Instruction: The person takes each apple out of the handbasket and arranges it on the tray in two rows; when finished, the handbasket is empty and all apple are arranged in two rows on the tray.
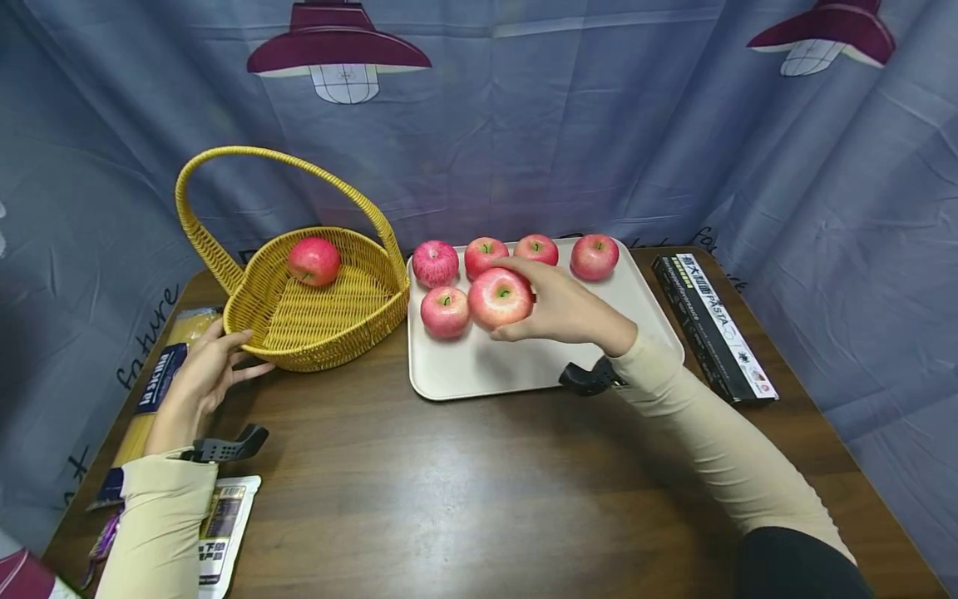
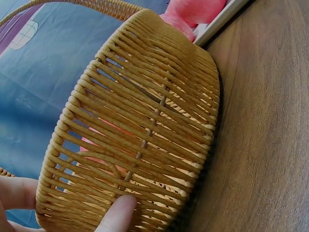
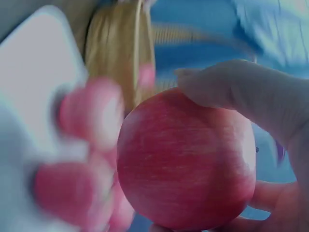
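My right hand (image 1: 572, 304) grips a red apple (image 1: 500, 299) and holds it raised above the cream tray (image 1: 486, 378). In the right wrist view, the thumb and fingers curl around that apple (image 3: 186, 162). My left hand (image 1: 202, 370) holds the near-left rim of a yellow wicker basket (image 1: 322, 359). The left wrist view has a fingertip (image 2: 120, 212) pressing the woven wall, with another finger at the rim. Inside the basket lies one red apple (image 1: 314, 261). Several more apples, among them a front-left apple (image 1: 445, 313), sit on the tray.
The basket's tall handle (image 1: 280, 154) arches over it. A black pasta box (image 1: 714, 329) lies right of the tray. At the left edge are a spaghetti pack (image 1: 160, 374) and a white-edged pouch (image 1: 228, 532). A blue curtain (image 1: 524, 141) hangs behind the wooden table (image 1: 419, 491).
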The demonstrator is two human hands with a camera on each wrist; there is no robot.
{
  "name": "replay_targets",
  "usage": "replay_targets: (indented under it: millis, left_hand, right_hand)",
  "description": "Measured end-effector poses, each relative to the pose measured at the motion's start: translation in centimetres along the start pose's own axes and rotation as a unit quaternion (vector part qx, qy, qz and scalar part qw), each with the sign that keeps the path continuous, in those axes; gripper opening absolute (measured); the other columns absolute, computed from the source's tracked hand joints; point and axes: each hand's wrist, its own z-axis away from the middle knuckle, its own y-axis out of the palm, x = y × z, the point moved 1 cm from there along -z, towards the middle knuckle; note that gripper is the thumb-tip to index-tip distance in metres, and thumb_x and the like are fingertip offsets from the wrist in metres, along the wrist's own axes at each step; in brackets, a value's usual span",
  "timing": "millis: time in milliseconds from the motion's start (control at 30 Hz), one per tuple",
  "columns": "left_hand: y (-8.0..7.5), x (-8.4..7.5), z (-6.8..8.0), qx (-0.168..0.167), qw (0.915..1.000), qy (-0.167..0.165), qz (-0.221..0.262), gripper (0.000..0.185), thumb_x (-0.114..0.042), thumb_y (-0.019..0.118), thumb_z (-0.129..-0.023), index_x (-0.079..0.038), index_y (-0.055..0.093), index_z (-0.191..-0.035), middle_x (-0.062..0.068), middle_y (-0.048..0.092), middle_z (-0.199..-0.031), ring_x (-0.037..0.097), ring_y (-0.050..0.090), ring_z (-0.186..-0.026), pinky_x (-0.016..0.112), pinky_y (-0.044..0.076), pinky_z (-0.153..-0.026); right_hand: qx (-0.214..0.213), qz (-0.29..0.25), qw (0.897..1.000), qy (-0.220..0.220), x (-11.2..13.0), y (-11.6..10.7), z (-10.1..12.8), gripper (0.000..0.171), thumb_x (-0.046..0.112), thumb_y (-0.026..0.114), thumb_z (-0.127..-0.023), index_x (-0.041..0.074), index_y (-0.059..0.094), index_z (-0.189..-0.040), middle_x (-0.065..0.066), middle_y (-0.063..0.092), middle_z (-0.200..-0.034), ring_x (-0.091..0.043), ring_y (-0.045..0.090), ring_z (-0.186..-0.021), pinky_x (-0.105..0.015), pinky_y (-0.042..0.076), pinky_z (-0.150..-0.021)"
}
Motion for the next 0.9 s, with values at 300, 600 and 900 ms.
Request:
replay_targets:
  millis: [300, 600, 900]
  left_hand:
    - [-0.1, -0.2, 0.3, 0.010, 0.9999, 0.001, 0.003, 0.077, -0.017, 0.048, -0.107, -0.013, -0.006, -0.162, -0.013, 0.056, -0.110, -0.001, 0.068, -0.096, 0.030, 0.065, -0.074]
    - [-0.2, -0.1, 0.3, 0.014, 0.9999, 0.000, -0.002, 0.078, -0.016, 0.046, -0.107, -0.013, -0.009, -0.162, -0.014, 0.056, -0.111, -0.002, 0.067, -0.097, 0.030, 0.065, -0.074]
    - [0.1, -0.3, 0.1, 0.016, 0.9999, -0.003, -0.001, 0.078, -0.016, 0.047, -0.107, -0.012, -0.008, -0.162, -0.015, 0.058, -0.109, -0.001, 0.068, -0.095, 0.031, 0.065, -0.074]
  right_hand:
    - [-0.046, 0.036, 0.991, 0.119, -11.0, -1.4, 1.3, 0.076, 0.039, 0.090, -0.070, 0.014, 0.056, -0.134, -0.011, 0.066, -0.120, -0.028, 0.062, -0.105, -0.044, 0.051, -0.093]
    - [-0.027, 0.027, 0.983, 0.182, -14.7, -0.5, 0.9, 0.093, 0.040, 0.085, -0.074, 0.005, 0.042, -0.149, -0.022, 0.054, -0.144, -0.039, 0.055, -0.127, -0.054, 0.045, -0.111]
    - [-0.004, 0.004, 0.982, 0.188, -15.2, -0.5, 1.2, 0.094, 0.040, 0.082, -0.078, 0.005, 0.036, -0.152, -0.023, 0.049, -0.149, -0.039, 0.050, -0.133, -0.055, 0.041, -0.116]
